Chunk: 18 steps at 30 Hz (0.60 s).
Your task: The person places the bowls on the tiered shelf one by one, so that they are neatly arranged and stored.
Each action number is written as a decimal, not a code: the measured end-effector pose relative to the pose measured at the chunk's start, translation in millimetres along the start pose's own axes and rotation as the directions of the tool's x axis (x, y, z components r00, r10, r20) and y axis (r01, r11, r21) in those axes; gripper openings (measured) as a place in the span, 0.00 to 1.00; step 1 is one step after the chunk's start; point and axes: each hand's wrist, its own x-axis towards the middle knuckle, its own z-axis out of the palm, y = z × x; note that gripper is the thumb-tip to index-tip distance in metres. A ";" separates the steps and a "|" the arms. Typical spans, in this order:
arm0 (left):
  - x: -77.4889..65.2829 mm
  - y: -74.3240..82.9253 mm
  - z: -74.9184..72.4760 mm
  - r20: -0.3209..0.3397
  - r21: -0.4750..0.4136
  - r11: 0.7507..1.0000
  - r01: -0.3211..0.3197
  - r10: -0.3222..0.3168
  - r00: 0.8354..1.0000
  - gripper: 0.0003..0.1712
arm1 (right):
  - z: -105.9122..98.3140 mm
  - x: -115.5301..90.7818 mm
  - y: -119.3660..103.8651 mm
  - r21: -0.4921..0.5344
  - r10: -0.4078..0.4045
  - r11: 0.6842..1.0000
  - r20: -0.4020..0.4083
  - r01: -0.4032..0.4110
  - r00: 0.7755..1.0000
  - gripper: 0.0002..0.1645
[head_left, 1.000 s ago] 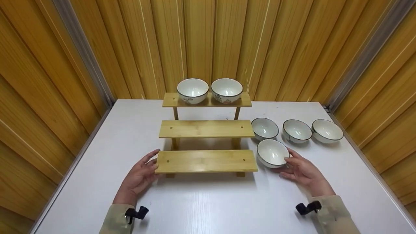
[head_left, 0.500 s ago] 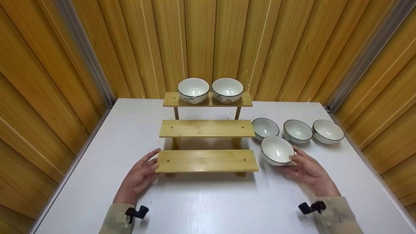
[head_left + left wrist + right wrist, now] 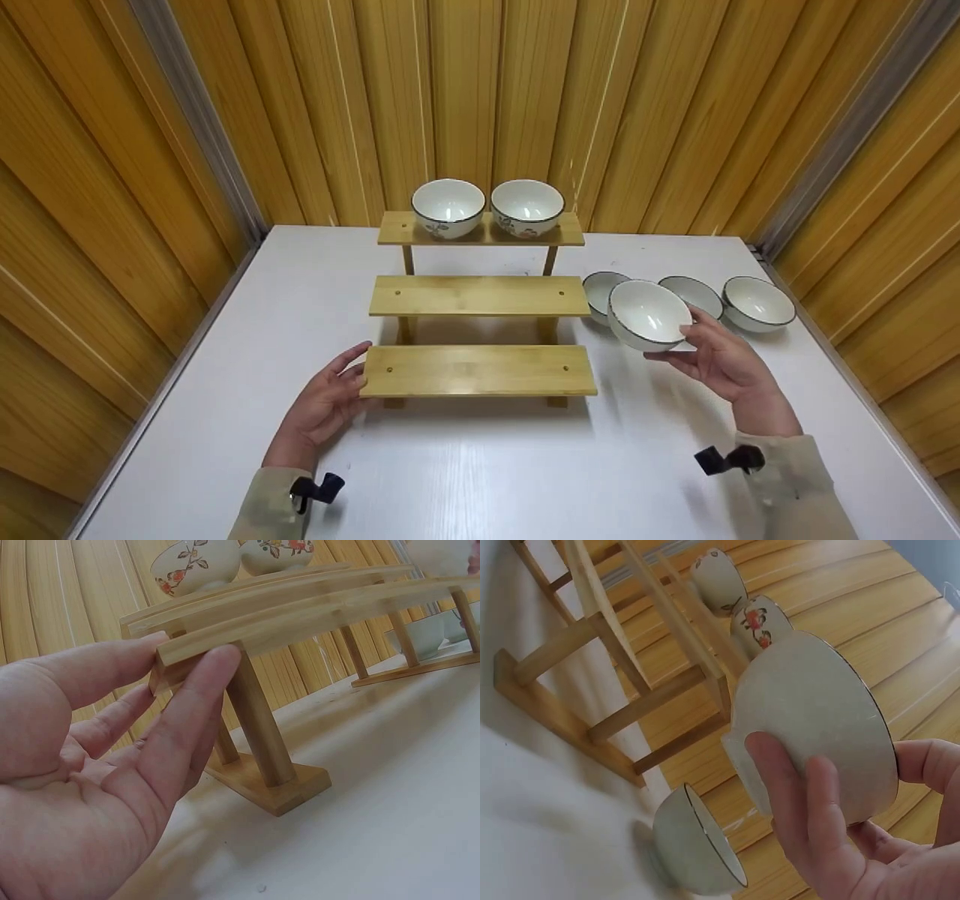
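Note:
In the head view my right hand (image 3: 731,366) grips a white bowl (image 3: 649,313) with a dark rim, its thumb at the rim and fingers beneath. Raised off the table and slightly tilted, that bowl overlaps two others behind it. The right wrist view shows fingers spread along the bowl's plain outer wall (image 3: 817,701). My left hand (image 3: 328,401) holds the left end of the lowest board on a three-tier bamboo stand (image 3: 480,371); thumb and fingertips pinch the board's end (image 3: 187,652). Two flower-patterned bowls, a left one (image 3: 448,206) and a right one (image 3: 527,206), sit on the top tier.
Right of the stand, three more bowls stand on the white table (image 3: 465,480): one partly hidden near the middle tier (image 3: 598,296), one behind the held bowl (image 3: 694,292), one farthest right (image 3: 757,304). Wood-look panels (image 3: 457,90) enclose the back and sides.
My right hand has lifted the bowl from beside the lowest tier, moving it up, away from me and slightly right. The left hand stays on the stand.

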 end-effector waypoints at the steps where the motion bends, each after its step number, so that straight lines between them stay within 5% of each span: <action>1: 0.0 0.2 0.0 0.001 0.001 1.000 0.001 -0.001 1.000 0.38 | 3.2 2.2 -1.9 0.000 -0.006 1.000 0.009 0.006 1.000 0.24; 12: -0.1 0.3 0.5 -0.033 0.031 0.999 0.018 -0.016 0.999 0.41 | 51.2 36.0 -15.0 -0.076 -0.007 0.997 -0.041 0.004 0.999 0.41; 18: 0.5 -0.5 0.5 -0.030 0.000 1.000 0.014 -0.014 0.999 0.42 | 79.9 59.0 -16.9 -0.089 -0.005 0.996 -0.004 0.005 1.000 0.39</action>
